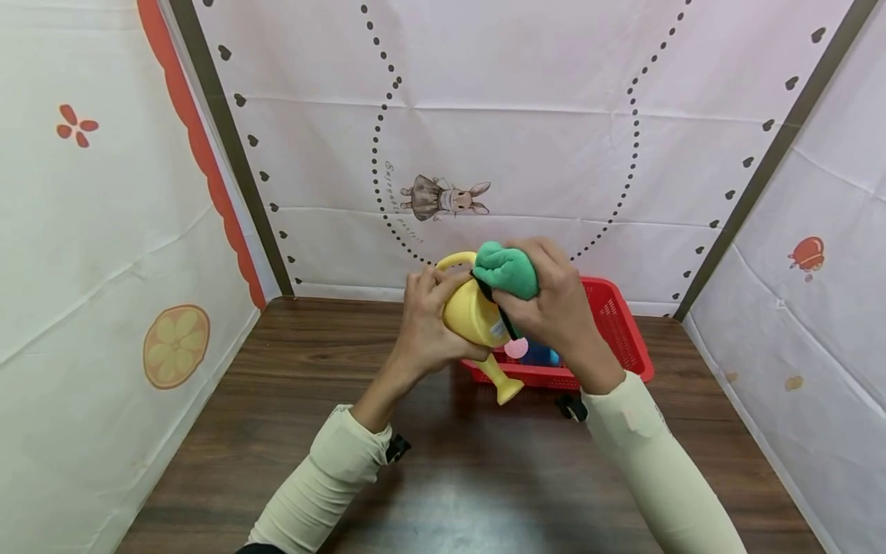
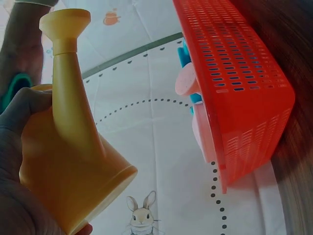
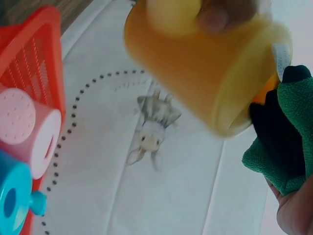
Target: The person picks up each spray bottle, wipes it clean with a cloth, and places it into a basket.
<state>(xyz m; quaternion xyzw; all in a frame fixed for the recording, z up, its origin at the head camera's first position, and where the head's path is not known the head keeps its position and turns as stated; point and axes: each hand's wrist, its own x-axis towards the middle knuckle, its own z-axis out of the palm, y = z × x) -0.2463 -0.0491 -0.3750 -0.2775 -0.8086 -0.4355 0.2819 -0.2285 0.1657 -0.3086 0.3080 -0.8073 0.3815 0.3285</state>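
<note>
My left hand [image 1: 429,331] grips a yellow toy watering can [image 1: 465,314] around its body, tipped on its side above the table. Its spout [image 2: 73,98] ends in a wide flared head and points down toward me in the head view. The right hand [image 1: 559,300] holds a bunched green cloth [image 1: 508,271] with a black part. In the right wrist view the cloth [image 3: 299,115] is right at the rim of the can's round end, beside a small white label [image 3: 281,59]. The palm side of the right hand is mostly hidden.
A red perforated basket [image 1: 619,327] stands on the dark wooden table [image 1: 443,477] behind the hands. Inside it are a pink watering can [image 3: 46,142] and a blue toy piece [image 3: 12,188]. Printed white cloth walls [image 1: 512,154] enclose the table at the back and sides.
</note>
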